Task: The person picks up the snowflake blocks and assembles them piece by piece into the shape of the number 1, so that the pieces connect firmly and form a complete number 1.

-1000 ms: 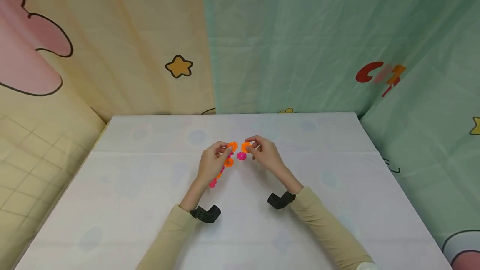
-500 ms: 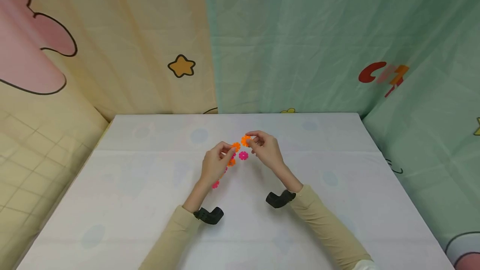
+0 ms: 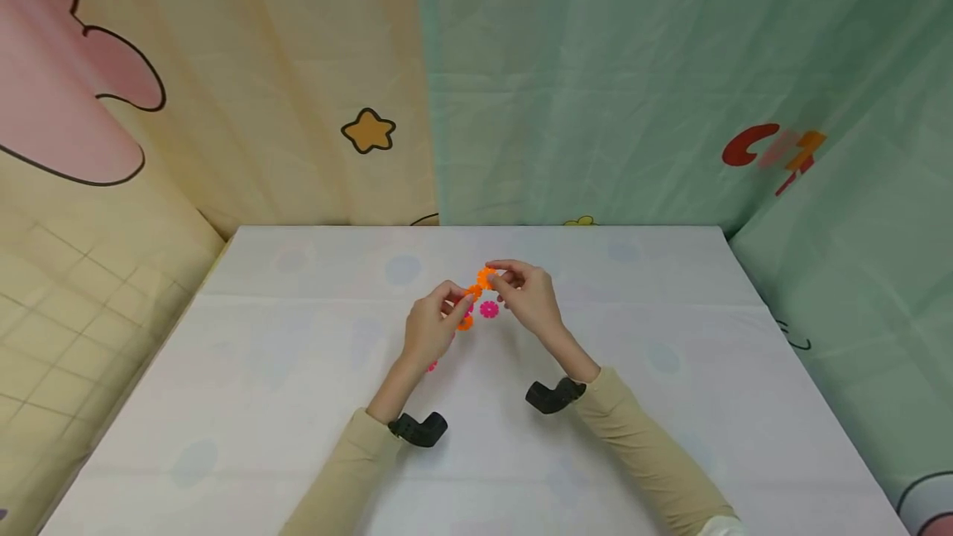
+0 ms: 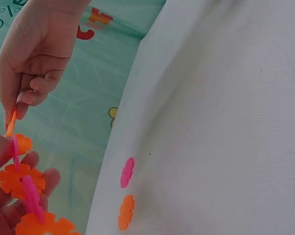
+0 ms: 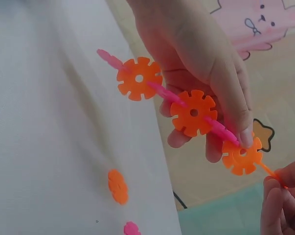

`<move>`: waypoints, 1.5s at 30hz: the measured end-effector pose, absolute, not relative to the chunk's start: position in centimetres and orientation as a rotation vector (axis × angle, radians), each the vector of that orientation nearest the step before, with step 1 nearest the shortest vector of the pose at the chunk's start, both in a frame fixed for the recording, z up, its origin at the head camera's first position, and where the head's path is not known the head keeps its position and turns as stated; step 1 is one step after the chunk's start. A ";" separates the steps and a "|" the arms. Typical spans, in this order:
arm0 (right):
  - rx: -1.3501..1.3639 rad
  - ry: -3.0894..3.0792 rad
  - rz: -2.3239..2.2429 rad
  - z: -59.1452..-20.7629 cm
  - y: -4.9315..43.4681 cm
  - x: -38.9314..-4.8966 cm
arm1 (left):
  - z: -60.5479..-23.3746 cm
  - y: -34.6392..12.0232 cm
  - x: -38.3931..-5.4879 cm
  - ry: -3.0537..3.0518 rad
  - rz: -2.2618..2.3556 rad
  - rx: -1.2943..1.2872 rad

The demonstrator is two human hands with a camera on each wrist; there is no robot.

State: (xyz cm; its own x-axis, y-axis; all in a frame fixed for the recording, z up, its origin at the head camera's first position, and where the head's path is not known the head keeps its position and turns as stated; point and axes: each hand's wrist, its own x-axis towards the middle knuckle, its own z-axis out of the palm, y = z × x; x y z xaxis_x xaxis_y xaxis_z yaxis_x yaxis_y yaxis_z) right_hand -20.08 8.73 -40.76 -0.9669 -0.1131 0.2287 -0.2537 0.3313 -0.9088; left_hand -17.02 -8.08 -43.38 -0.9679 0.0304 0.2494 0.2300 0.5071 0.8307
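Observation:
My left hand [image 3: 432, 325] pinches the end orange disc [image 5: 241, 155] of a chain of notched plastic snowflake discs, alternating orange and pink [image 5: 221, 130]. The rest of the chain hangs back under the palm. Between thumb and fingertips, my right hand [image 3: 527, 296] holds a further orange snowflake disc [image 3: 487, 278], turned edge-on in the right wrist view. Its edge meets the rim of the end disc; whether it sits in a notch I cannot tell. Both hands are raised above the table.
A loose pink disc [image 3: 489, 309] and a loose orange disc [image 4: 126, 212] lie on the white-covered table [image 3: 596, 453] below the hands. Patterned curtains [image 3: 566, 89] stand behind the far edge and along the sides. Each wrist wears a black camera mount [image 3: 419, 430].
The right hand has lifted its orange disc slightly away from the table. The left hand has moved a little right with the chain, bringing the two orange discs together.

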 end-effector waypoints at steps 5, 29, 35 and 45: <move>0.342 -2.471 1.672 -40.6 8.8 -20.1 | -43.3 -7.8 -16.9 -2.547 -1.482 -0.238; 0.381 -2.570 1.493 -38.6 8.9 -20.0 | -43.8 -6.6 -17.1 -2.377 -1.281 -0.360; 0.385 -2.596 1.546 -38.1 8.9 -20.0 | -44.0 -6.4 -17.1 -2.283 -1.325 -0.373; 0.387 -2.694 1.515 -37.6 8.9 -20.2 | -44.4 -6.2 -17.0 -2.226 -1.404 -0.400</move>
